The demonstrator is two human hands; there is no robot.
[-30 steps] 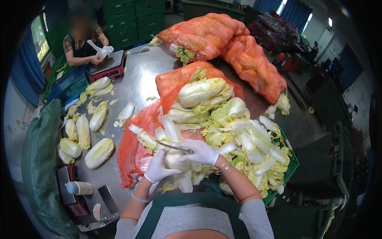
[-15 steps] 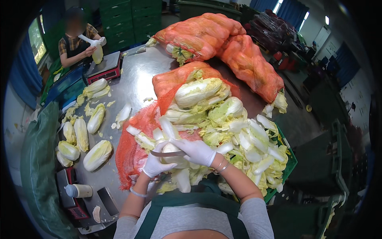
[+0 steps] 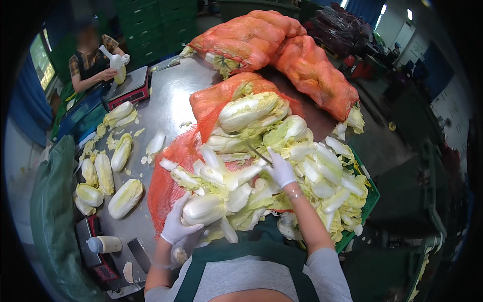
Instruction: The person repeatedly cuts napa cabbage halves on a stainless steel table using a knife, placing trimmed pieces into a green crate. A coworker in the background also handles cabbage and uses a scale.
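Observation:
My left hand, in a white glove, grips the base end of a napa cabbage near the table's front edge. Farther right, my gloved right hand is closed around a knife, its thin blade pointing away to the left. Detached white and pale-green leaves lie between the two hands, against the cabbage. Beneath and beyond them spreads an orange-red mesh sack, torn wide, with whole napa cabbages in its mouth.
Several trimmed cabbages rest on the metal table at left, near a bottle and a scale. Leaf scraps heap over a green crate at right. Full sacks lie behind. A co-worker handles a cabbage by another scale.
My right hand has swung right and away with the knife, off the cabbage. My left hand has shifted left and nearer with the cabbage, and leaves now lie spread beside it.

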